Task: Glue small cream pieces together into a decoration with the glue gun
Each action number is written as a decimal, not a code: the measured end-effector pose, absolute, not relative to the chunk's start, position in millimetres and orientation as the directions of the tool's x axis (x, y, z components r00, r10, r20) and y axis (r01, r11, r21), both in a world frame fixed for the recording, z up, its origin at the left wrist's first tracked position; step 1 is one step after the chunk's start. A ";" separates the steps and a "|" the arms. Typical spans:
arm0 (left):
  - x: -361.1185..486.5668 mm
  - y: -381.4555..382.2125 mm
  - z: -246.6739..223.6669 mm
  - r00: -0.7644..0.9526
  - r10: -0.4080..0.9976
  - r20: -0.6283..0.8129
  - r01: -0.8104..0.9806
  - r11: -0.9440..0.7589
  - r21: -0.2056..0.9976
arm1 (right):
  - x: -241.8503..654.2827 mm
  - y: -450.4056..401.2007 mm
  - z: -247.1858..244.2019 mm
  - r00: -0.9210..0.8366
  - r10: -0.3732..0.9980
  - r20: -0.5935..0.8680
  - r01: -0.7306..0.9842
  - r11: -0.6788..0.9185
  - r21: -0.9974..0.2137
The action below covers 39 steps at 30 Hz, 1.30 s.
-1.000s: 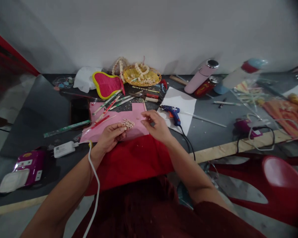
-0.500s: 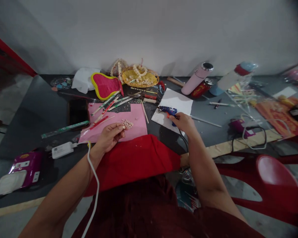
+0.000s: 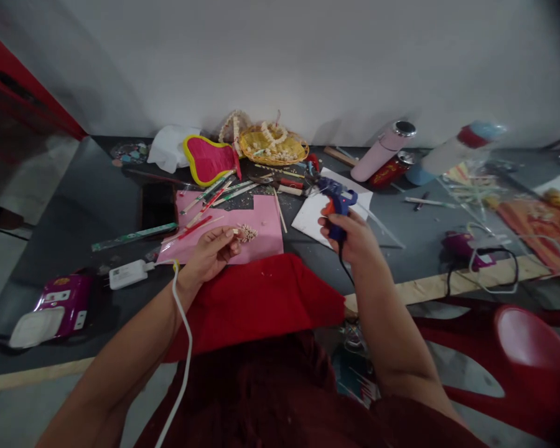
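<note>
My right hand (image 3: 352,235) grips a blue hot glue gun (image 3: 340,202) with an orange trigger, its nozzle pointing up and left above a white sheet (image 3: 308,216). A clear glue stick reaches out behind it and a dark cord hangs below. My left hand (image 3: 214,252) pinches a small pale piece (image 3: 236,232) between thumb and fingertips; its exact kind is too small to tell. Just right of those fingertips, a cluster of small pale pieces (image 3: 248,233) lies on pink paper (image 3: 270,233). Red cloth (image 3: 266,289) covers the near table edge below both hands.
Behind the paper lie wrapped sticks (image 3: 210,202), a yellow-edged pink shape (image 3: 210,160) and a yellow basket (image 3: 247,149) of pale beadwork. A pink flask (image 3: 382,152) and red can (image 3: 392,169) stand back right. A phone (image 3: 158,205) and white charger (image 3: 130,274) lie left.
My right hand has lifted the glue gun off the white sheet and turned it more upright. My left hand keeps its pinch beside the cluster. The whole view has shifted slightly.
</note>
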<state>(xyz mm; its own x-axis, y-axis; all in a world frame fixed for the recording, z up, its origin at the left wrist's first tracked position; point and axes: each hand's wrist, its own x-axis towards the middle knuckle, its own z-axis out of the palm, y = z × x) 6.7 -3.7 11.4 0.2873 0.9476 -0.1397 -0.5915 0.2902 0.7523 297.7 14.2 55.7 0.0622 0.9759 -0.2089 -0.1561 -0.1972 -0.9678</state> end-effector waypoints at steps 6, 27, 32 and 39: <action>4.4 -1.1 9.4 0.258 0.955 -0.143 -0.656 0.282 0.700 | 232.7 -4.6 37.4 -0.242 0.970 -0.018 -0.251 -0.080 -0.965; 2.4 3.4 6.4 0.233 0.954 -0.188 -0.673 0.297 0.677 | 218.1 -13.6 8.5 -0.426 0.900 0.094 -0.186 0.015 -0.982; 2.2 3.3 7.7 0.241 0.949 -0.203 -0.664 0.314 0.679 | 217.9 -13.4 5.8 -0.423 0.902 0.084 -0.162 0.016 -0.987; 2.4 3.5 7.5 0.234 0.950 -0.207 -0.658 0.311 0.686 | 218.0 -13.7 3.5 -0.416 0.903 0.103 -0.115 0.060 -0.992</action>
<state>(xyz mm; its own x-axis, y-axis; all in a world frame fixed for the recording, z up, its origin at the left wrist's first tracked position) 2.4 3.5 7.5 0.2335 0.9501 -0.2067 -0.6578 0.3109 0.6860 218.0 -13.7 3.5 -0.4162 0.9034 0.1031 -0.1154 0.0600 -0.9915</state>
